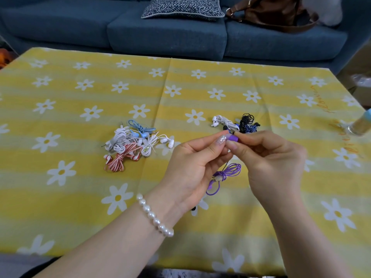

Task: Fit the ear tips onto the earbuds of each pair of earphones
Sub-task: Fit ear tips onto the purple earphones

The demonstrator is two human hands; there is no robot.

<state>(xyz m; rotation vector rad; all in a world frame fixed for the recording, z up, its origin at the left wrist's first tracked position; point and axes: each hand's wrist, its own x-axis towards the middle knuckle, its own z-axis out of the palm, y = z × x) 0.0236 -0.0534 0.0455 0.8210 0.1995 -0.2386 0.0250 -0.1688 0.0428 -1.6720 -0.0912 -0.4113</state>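
Observation:
Above the table my left hand (pixel 197 159) and my right hand (pixel 269 159) meet at a purple earbud (pixel 232 138), both pinching it between thumb and fingertips. A small dark tip shows at the earbud's right end by my right fingertips. The purple cable (pixel 226 173) of this pair hangs coiled below my hands onto the yellow daisy tablecloth (pixel 80 187). A pile of white, blue and red-striped earphones (pixel 132 145) lies to the left. A smaller group of white, black and dark blue earphones (pixel 239 124) lies just beyond my fingers.
A small black piece (pixel 193 208) lies on the cloth under my left wrist. A glass bottle (pixel 359 125) stands at the right table edge. Behind the table is a blue sofa (pixel 160 35) with a patterned cushion (pixel 182 7) and a brown bag (pixel 275 13).

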